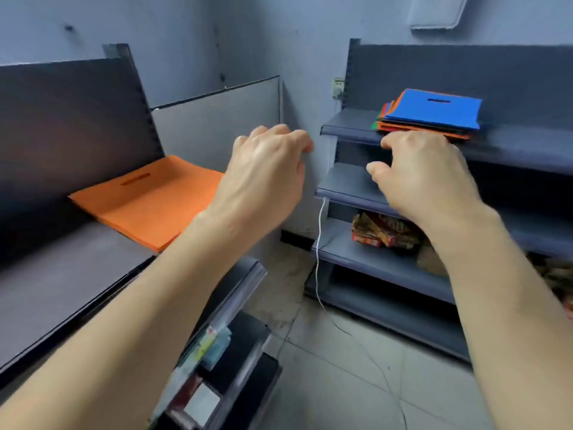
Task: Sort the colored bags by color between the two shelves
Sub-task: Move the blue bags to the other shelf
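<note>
A stack of orange bags lies flat on the left shelf. On the top board of the right shelf sits a mixed pile of bags with a blue bag on top and orange, red and green edges showing below. My left hand hovers in the gap between the shelves, fingers curled and apart, holding nothing. My right hand is just below and in front of the mixed pile, fingers spread, empty, its fingertips near the shelf's front lip.
The right shelf has lower boards; one holds red and gold packets. A white cord hangs down its left post to the tiled floor. Small items lie on the left shelf's lower tiers. A grey wall panel stands behind.
</note>
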`<state>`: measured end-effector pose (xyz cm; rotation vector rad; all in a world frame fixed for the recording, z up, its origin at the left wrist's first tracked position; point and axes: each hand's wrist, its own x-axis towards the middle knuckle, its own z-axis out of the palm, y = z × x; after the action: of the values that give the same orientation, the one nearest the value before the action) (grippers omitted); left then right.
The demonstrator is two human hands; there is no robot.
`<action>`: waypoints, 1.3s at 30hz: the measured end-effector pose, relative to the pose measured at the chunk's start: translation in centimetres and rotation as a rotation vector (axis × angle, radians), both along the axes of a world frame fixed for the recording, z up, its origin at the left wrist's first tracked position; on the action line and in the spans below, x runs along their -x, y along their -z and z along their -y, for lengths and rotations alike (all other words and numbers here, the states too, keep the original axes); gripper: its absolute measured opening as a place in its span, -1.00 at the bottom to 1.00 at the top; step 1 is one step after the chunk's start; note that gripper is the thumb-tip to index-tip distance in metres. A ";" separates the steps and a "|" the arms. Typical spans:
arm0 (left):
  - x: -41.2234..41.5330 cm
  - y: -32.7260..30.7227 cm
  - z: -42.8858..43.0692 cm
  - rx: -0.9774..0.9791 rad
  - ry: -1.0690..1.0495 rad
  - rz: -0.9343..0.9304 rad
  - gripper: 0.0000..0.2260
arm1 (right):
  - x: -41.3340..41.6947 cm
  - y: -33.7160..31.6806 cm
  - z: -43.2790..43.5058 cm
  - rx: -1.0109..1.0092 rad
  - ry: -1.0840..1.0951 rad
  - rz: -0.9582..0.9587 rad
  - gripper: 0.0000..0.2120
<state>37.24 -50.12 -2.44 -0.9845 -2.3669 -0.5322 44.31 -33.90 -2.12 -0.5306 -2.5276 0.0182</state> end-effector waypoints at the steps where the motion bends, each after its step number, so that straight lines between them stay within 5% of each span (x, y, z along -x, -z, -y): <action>1: 0.6 0.1 -1.9 0.009 0.030 0.003 -0.71 | -0.4 0.0 -1.7 0.012 0.044 -0.011 -0.69; 15: 14.1 0.7 -22.1 -0.068 0.326 0.088 -0.75 | 7.7 0.3 -18.1 0.095 0.326 -0.090 -0.62; 39: 33.1 1.5 -47.3 -0.043 0.163 0.256 -0.74 | 24.8 1.0 -46.0 0.281 0.379 0.000 -0.58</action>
<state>4.19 -2.85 -3.95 -1.1554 -2.4966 -0.8109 19.54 12.11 -3.12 -1.1132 -2.3964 0.2338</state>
